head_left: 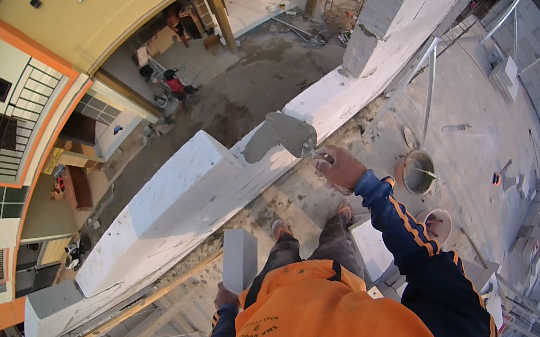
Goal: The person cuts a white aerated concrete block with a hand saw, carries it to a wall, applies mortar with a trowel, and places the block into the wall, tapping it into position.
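Observation:
My right hand (340, 168) grips the handle of a trowel (291, 134), its blade grey with mortar. The blade hangs over a low stretch of the white block wall (169, 203), between two higher parts. Beside it on the wall lies a darker patch; I cannot tell whether it is mortar or shadow. Down by my left leg, my left hand (225, 296) is closed on a grey-white building block (239, 259), held roughly upright. The block hides part of that hand's fingers.
Right of my feet stand a bucket with grey mix (418, 172) and a paler bucket (437, 225). Wooden planks (130, 312) run along the wall at lower left. Beyond the wall is a drop to a courtyard (236, 92) with people. Metal props (430, 92) lean at right.

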Tool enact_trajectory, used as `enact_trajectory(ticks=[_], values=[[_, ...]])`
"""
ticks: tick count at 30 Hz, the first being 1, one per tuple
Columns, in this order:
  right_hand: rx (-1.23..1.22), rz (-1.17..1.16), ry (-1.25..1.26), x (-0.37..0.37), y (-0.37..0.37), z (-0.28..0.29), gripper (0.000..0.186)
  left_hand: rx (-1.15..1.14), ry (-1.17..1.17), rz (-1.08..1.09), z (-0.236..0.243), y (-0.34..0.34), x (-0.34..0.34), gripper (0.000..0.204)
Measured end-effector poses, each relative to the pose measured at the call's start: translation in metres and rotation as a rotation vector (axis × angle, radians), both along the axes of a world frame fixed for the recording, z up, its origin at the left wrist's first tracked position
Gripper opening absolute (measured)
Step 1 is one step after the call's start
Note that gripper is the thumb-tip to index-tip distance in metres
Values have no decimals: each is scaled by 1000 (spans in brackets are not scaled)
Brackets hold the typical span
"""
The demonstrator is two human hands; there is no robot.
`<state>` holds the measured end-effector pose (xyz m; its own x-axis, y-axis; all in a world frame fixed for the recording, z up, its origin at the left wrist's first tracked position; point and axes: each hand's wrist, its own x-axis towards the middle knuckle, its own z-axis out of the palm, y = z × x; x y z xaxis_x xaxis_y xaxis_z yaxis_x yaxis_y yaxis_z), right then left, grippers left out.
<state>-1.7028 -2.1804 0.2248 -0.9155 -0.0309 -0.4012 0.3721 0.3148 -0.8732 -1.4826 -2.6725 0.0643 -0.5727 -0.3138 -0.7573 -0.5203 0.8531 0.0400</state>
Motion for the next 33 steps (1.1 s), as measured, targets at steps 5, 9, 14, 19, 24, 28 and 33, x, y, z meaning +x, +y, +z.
enact_trajectory(ticks=[5,9,14,19,24,28,33], values=[[-65,-61,-61,-19,52,6,32,-25,-18,-64,-6,7,-11,89],[-130,-99,-93,-33,89,-4,28,-28,-38,-93,-8,12,-16,95],[-418,-233,-128,-37,134,-37,30,-8,-4,-84,4,28,-22,95],[-347,-318,-72,19,155,-67,33,-31,53,-181,12,45,-25,97],[-141,-559,-143,150,191,-95,37,-111,-28,-275,-7,44,-35,105],[-170,-1075,-206,221,279,-160,37,-66,6,-170,-15,59,-45,108],[-16,-1292,-223,240,449,-310,33,-144,-32,-482,20,134,-84,97]])
